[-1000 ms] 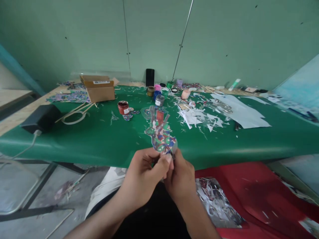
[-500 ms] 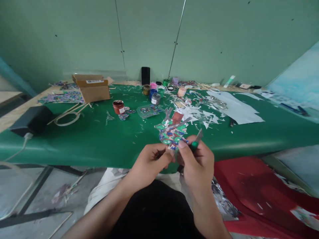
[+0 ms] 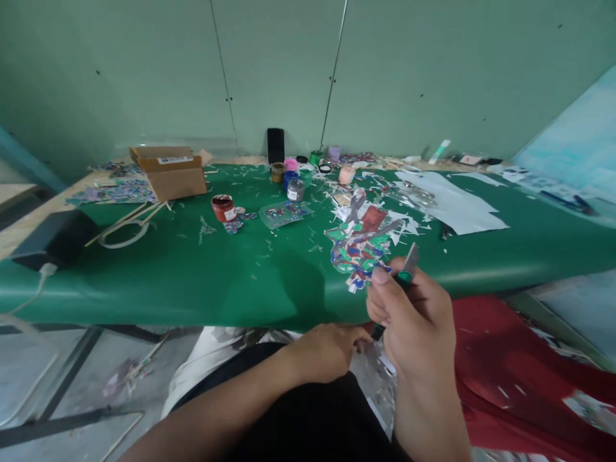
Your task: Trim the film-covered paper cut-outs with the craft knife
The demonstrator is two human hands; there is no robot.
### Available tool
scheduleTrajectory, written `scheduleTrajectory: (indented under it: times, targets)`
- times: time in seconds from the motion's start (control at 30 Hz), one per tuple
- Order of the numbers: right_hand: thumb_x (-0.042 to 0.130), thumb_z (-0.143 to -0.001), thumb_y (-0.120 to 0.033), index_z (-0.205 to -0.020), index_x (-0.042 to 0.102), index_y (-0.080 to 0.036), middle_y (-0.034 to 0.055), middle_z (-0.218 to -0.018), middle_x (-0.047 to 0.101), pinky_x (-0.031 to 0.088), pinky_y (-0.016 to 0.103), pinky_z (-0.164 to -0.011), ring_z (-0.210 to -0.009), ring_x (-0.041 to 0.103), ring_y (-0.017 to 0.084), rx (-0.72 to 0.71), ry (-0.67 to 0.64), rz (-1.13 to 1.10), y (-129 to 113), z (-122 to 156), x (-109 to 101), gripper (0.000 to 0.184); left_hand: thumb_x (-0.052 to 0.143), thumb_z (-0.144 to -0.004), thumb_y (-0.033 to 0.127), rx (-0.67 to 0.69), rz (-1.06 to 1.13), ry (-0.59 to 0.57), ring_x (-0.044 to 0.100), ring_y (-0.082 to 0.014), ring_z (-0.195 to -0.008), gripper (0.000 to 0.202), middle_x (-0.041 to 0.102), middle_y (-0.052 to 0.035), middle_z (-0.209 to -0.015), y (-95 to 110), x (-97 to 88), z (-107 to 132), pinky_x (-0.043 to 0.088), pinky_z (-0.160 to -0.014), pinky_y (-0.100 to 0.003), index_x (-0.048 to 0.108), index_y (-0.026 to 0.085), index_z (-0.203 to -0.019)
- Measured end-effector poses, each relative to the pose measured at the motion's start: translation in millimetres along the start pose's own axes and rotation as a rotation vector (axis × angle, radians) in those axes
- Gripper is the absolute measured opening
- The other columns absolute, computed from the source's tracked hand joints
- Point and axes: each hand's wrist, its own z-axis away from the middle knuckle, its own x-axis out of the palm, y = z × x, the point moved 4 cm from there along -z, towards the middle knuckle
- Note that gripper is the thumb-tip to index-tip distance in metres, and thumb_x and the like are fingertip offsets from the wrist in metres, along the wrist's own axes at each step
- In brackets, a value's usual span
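My right hand [image 3: 414, 308] is closed, pinching a painted cut-out [image 3: 362, 247] by its lower right edge between thumb and fingers. The cut-out is covered in green, blue, red and grey patches and is held up above the table. In the same hand lies a utility knife [image 3: 405, 274] with a green body, its blade pointing up past the fingers. My left hand [image 3: 327, 351] is lower, in front of my lap, with its fingers curled together near the bottom end of the knife. Whatever its fingertips may hold is hidden.
Green cloth covers the table [image 3: 231, 269]. An opened red paint jar [image 3: 224, 208], several other jars, a cardboard box [image 3: 178, 183] and a black power adapter [image 3: 55, 237] stand on it. White paper scraps and a sheet [image 3: 462, 205] lie right. A red chair [image 3: 510, 359] is beside me.
My left hand has let go of the cut-out and dropped toward my lap. My right hand has shifted right with the cut-out and knife. The view has turned slightly.
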Motion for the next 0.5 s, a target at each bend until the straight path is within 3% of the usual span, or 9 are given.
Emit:
scheduleTrajectory:
  times: [0.07, 0.13, 0.23, 0.33, 0.5]
  targets:
    - [0.067, -0.086, -0.041, -0.071, 0.047, -0.023, -0.0112, -0.050, 0.025, 0.019, 0.020, -0.036, -0.041, 0.022, 0.006, 0.008, -0.030, 0.022, 1, 1, 1, 0.030, 0.056, -0.082, 0.015, 0.027, -0.027, -0.004, 0.064, -0.0257, -0.103, 0.026, 0.068, -0.0073, -0.114, 2, -5.3, 4, 0.047, -0.088, -0.036, 0.065, 0.020, -0.106]
    - [0.066, -0.087, -0.040, -0.071, 0.046, -0.022, -0.0108, -0.052, 0.024, 0.020, 0.020, -0.037, -0.043, 0.022, 0.006, 0.000, -0.057, 0.044, 0, 1, 2, 0.031, 0.054, -0.086, 0.020, 0.049, -0.040, 0.013, 0.065, -0.0250, -0.101, 0.018, 0.069, -0.0062, -0.112, 6, -10.9, 6, 0.047, -0.088, -0.035, 0.067, 0.021, -0.099]
    - [0.064, -0.088, -0.040, -0.070, 0.046, -0.022, -0.0102, -0.054, 0.025, 0.022, 0.021, -0.038, -0.043, 0.024, 0.007, -0.016, -0.078, 0.068, -1, 2, 4, 0.031, 0.047, -0.091, 0.022, 0.035, -0.034, 0.057, 0.066, -0.0211, -0.081, 0.020, 0.071, -0.0043, -0.089, 8, -14.5, 6, 0.047, -0.073, -0.031, 0.066, 0.019, -0.084]
    - [0.064, -0.089, -0.039, -0.070, 0.046, -0.022, -0.0101, -0.053, 0.025, 0.022, 0.021, -0.038, -0.044, 0.024, 0.007, -0.017, -0.092, 0.071, -1, 3, 5, 0.031, 0.048, -0.088, 0.020, 0.016, 0.002, 0.094, 0.059, -0.0160, -0.059, 0.022, 0.065, -0.0012, -0.065, 6, -10.9, 5, 0.042, -0.059, -0.027, 0.060, 0.018, -0.069]
    - [0.063, -0.089, -0.038, -0.070, 0.047, -0.022, -0.0098, -0.053, 0.027, 0.023, 0.021, -0.038, -0.044, 0.025, 0.007, -0.008, -0.121, 0.065, -3, 4, 8, 0.030, 0.058, -0.076, 0.009, 0.020, 0.183, 0.162, 0.054, -0.0112, -0.046, 0.026, 0.059, 0.0035, -0.050, -2, 1.4, -2, 0.039, -0.049, -0.023, 0.055, 0.018, -0.052]
